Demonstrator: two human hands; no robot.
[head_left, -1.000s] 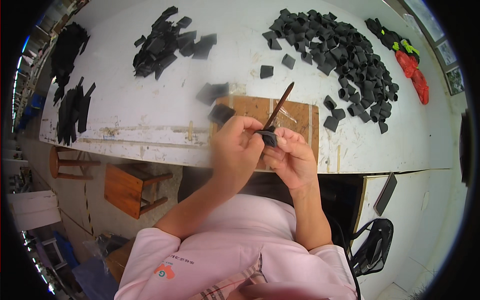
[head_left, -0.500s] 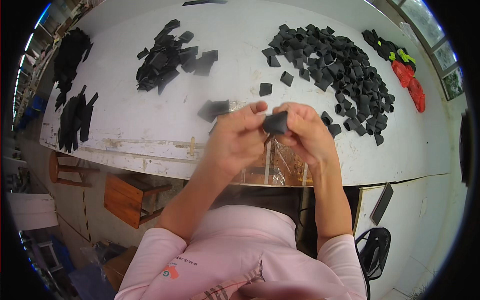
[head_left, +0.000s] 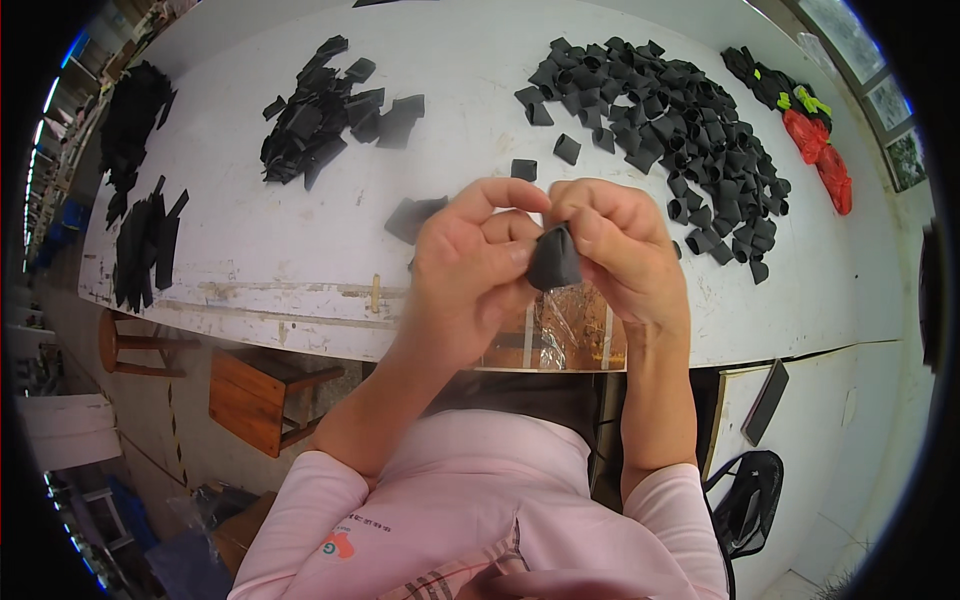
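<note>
Over the table's front edge I hold a small black fabric loop between both hands. My right hand pinches its upper right edge with thumb and fingers. At its left side is the thumb of my left hand, with the fingers curled behind and the index finger bent over above. The loop's lower end hangs down, bulging a little. Behind my left hand lie flat black pieces, partly covered by it. One finished-looking black loop lies just beyond my fingertips.
A large heap of black loops spreads over the table's right side. Flat black pieces are piled left of centre, with black strips at the left edge. Red plastic bags lie far right. A wooden stool stands below the table.
The loop has turned from lying sideways to hanging downward between my hands. My left fingers have shifted around it, and my right hand keeps its pinch.
</note>
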